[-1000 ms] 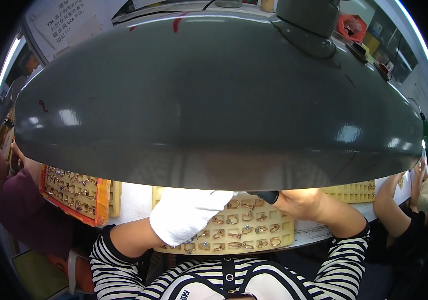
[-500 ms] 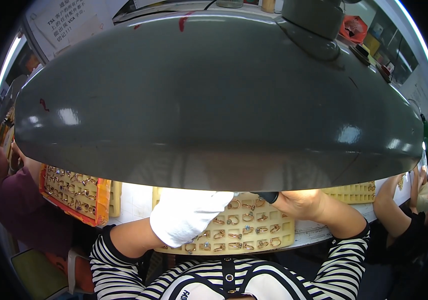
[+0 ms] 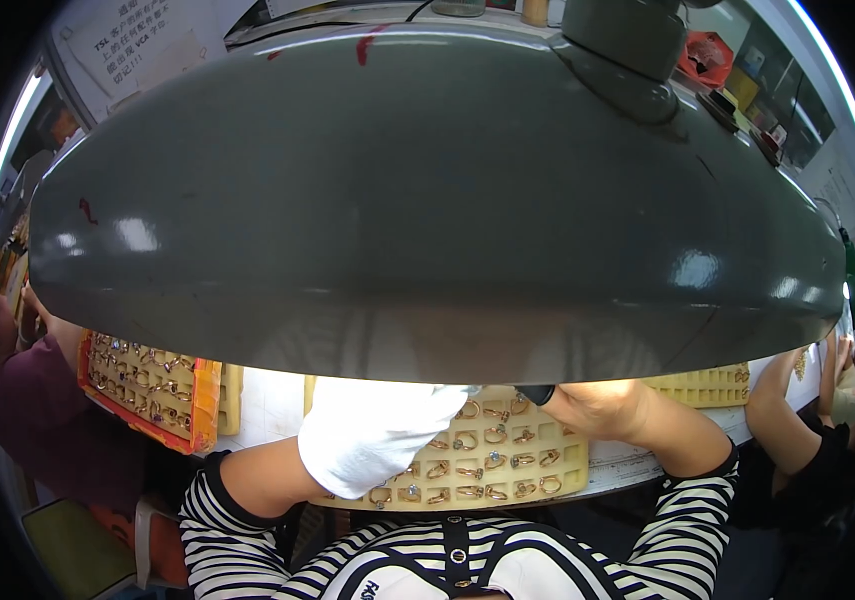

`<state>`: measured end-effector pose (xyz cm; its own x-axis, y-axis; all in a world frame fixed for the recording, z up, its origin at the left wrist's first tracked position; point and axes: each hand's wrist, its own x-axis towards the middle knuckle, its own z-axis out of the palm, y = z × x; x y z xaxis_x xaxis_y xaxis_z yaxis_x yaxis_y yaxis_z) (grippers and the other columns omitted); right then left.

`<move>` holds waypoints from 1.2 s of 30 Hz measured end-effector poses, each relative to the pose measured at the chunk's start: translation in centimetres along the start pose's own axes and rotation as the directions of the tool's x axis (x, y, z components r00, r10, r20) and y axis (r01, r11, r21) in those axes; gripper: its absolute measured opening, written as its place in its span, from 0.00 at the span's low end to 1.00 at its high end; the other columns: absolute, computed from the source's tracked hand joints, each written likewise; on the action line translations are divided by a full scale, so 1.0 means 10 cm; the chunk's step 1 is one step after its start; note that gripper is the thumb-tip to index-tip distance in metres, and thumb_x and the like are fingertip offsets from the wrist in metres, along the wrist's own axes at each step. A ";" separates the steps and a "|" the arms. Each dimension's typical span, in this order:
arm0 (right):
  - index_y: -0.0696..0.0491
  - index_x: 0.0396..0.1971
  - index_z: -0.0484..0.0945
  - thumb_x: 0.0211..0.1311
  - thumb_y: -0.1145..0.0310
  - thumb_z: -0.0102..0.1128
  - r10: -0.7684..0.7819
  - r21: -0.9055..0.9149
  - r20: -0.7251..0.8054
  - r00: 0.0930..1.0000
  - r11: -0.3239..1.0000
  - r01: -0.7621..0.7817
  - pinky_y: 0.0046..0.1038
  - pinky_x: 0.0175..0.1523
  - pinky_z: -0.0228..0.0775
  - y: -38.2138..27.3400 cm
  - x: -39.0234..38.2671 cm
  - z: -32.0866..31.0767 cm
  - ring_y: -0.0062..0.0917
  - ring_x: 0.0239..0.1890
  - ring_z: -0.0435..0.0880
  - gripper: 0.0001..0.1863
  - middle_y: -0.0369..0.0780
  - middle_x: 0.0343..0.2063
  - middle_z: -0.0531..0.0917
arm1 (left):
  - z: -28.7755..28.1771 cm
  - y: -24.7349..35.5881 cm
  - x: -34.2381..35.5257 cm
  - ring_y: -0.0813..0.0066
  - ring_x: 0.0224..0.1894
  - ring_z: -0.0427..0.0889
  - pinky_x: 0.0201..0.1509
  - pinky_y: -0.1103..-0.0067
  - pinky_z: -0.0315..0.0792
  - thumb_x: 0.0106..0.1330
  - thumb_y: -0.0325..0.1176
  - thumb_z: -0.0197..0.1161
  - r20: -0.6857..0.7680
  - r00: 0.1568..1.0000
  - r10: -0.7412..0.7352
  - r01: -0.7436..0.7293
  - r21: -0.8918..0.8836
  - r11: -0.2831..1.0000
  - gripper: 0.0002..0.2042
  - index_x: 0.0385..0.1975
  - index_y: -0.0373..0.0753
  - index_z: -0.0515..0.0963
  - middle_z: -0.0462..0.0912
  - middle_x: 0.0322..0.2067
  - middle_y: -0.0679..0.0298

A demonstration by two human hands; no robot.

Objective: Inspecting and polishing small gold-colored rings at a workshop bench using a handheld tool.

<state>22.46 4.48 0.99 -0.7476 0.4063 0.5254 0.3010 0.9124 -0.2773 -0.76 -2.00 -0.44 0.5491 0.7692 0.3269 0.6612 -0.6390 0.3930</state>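
Glove (image 3: 348, 460) watch, basically: the white-covered left hand (image 3: 383, 425) has sunk a touch toward the front edge of the worktop (image 3: 263, 405) over the last second, and the big grey lamp shade (image 3: 428, 200) has shifted by a hair. The bare right hand (image 3: 603, 408) looks pretty much parked. The rings (image 3: 496, 460) I can see are sitting in the same slots of the pale yellow tray (image 3: 576, 468), so I'd read this as small close-up work carrying on, not a new step.

That tray is at the middle of the worktop's front edge, with the left hand over its left side and the right hand by its right side. An orange-edged tray (image 3: 206, 405) full of rings sits near the left end.

Now the annoying part: the shade hides the far part of the tray and nearly all the fingers. The visible parts of the hands are apart, but I can't tell if they meet underneath, or whether either is gripping anything. There's a black thing (image 3: 540, 393) at the right fingers (finger cover? tool? no clue), cut off by the rim.
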 end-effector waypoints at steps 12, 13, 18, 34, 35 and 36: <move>0.61 0.35 0.77 0.49 0.80 0.56 0.132 0.180 0.165 0.978 0.970 -0.161 0.23 0.39 0.71 -0.01 0.07 -0.04 0.27 0.34 0.79 0.10 0.43 0.33 0.80 | 0.09 -0.08 -0.04 0.77 0.29 0.77 0.30 0.82 0.71 0.48 0.31 0.57 -0.119 0.988 0.102 -0.091 0.092 0.992 0.16 0.40 0.44 0.75 0.78 0.30 0.70; 0.61 0.35 0.76 0.50 0.80 0.56 0.152 0.225 0.141 0.978 0.957 -0.181 0.23 0.40 0.70 -0.01 0.06 -0.02 0.27 0.35 0.79 0.10 0.42 0.33 0.80 | 0.09 -0.09 -0.04 0.77 0.29 0.77 0.31 0.82 0.71 0.47 0.31 0.57 -0.119 0.988 0.102 -0.093 0.080 0.992 0.16 0.40 0.44 0.75 0.78 0.30 0.69; 0.60 0.34 0.77 0.50 0.79 0.56 0.146 0.236 0.209 0.967 0.952 -0.195 0.23 0.39 0.70 -0.05 0.11 -0.10 0.26 0.34 0.79 0.09 0.42 0.33 0.79 | 0.09 -0.09 -0.08 0.77 0.28 0.78 0.30 0.83 0.71 0.47 0.31 0.57 -0.081 0.993 0.084 -0.074 0.115 0.991 0.17 0.40 0.43 0.75 0.78 0.30 0.69; 0.61 0.32 0.77 0.47 0.81 0.58 0.125 0.268 0.074 0.989 0.953 -0.141 0.23 0.38 0.71 -0.11 0.14 -0.11 0.26 0.33 0.80 0.09 0.43 0.31 0.80 | 0.10 -0.07 -0.06 0.77 0.27 0.78 0.29 0.83 0.71 0.51 0.30 0.56 -0.065 0.996 0.067 -0.061 0.093 0.994 0.15 0.41 0.44 0.75 0.78 0.29 0.69; 0.61 0.33 0.77 0.48 0.81 0.58 0.150 0.310 0.083 0.985 0.936 -0.168 0.22 0.38 0.71 -0.11 0.14 -0.11 0.26 0.33 0.80 0.09 0.42 0.31 0.80 | 0.10 -0.07 -0.06 0.77 0.27 0.78 0.29 0.84 0.71 0.50 0.30 0.56 -0.055 0.995 0.081 -0.073 0.135 0.988 0.16 0.42 0.44 0.75 0.79 0.29 0.68; 0.61 0.33 0.77 0.48 0.81 0.58 0.149 0.311 0.083 0.985 0.936 -0.168 0.22 0.38 0.71 -0.11 0.13 -0.10 0.26 0.33 0.80 0.09 0.42 0.31 0.80 | 0.09 -0.06 -0.05 0.77 0.27 0.78 0.29 0.84 0.71 0.50 0.30 0.56 -0.055 0.995 0.080 -0.072 0.135 0.988 0.16 0.42 0.44 0.75 0.79 0.29 0.68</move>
<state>21.78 4.09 2.81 -0.7409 0.5325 0.4092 0.2233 0.7700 -0.5977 -0.98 -1.98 -1.63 0.5716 0.7143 0.4038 0.6828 -0.6870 0.2487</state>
